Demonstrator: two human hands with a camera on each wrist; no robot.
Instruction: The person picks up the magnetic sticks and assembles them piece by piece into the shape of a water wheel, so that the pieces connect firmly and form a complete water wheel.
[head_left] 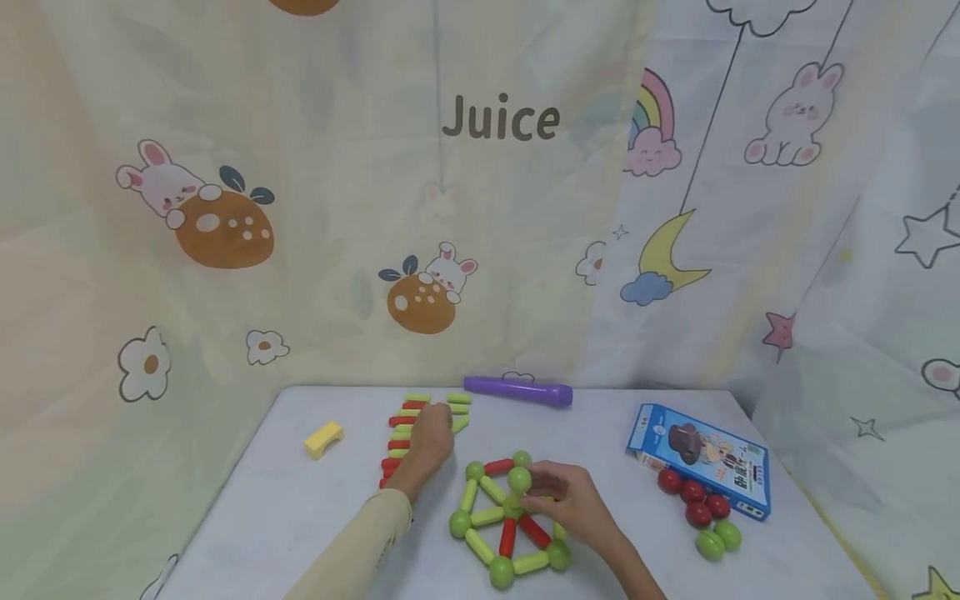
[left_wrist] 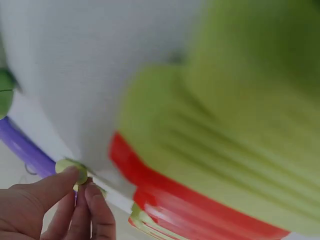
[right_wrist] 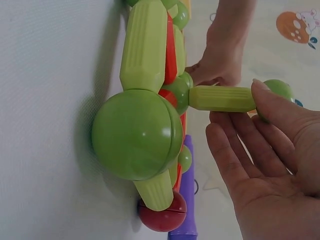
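On the table, a wheel-shaped frame of ribbed rods and balls (head_left: 502, 572) lies flat, its rods yellow-green and red. From its central ball rises an upright yellow-green rod (right_wrist: 222, 98) topped by a green ball (head_left: 519, 480). My right hand (head_left: 573, 504) holds this rod near the top ball, thumb on one side and fingers on the other. To the left, my left hand (head_left: 432, 437) is over a row of loose rods (head_left: 401, 421). Its thumb and fingers pinch a yellow-green rod (left_wrist: 72, 170) in the left wrist view; most of that rod is hidden.
A purple tube-like stick (head_left: 517, 390) lies at the table's back edge. On the left sits a yellow arched block (head_left: 324, 439). A blue box (head_left: 705, 458) stands right, with several red balls (head_left: 698, 513) and two green balls (head_left: 710, 544) near it.
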